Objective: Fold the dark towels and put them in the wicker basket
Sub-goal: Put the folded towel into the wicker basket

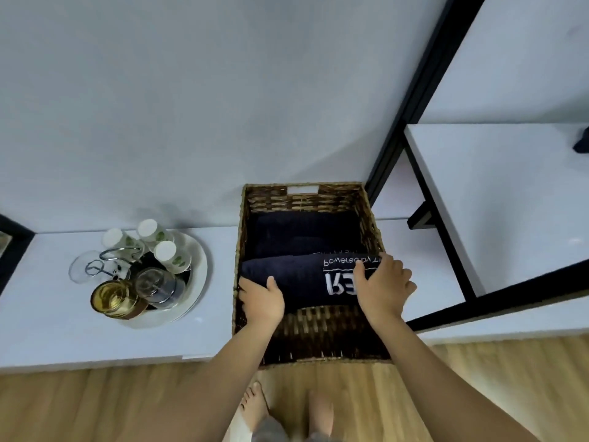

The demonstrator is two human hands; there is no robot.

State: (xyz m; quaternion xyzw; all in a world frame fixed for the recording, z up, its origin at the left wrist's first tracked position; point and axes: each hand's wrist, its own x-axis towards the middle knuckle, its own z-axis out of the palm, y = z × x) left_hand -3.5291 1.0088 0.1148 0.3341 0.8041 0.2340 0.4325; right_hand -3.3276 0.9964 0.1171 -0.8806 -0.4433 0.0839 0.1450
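Note:
A brown wicker basket (302, 200) stands on a low white shelf, its far wall with a handle slot. Inside, a folded dark towel (302, 232) lies flat at the back. Over the basket's near half I hold a second folded dark towel (296, 279) with white lettering. My left hand (263, 301) grips its left end, thumb on top. At the towel's right end my right hand (384, 287) grips it, thumb on the lettering and fingers around the edge by the basket's right wall.
A white tray (196, 282) with upturned cups, glass jars and a metal stand sits left of the basket. A black-framed white table (497, 202) stands to the right. At the table's far right edge lies a dark item (581, 141). Wooden floor and my bare feet are below.

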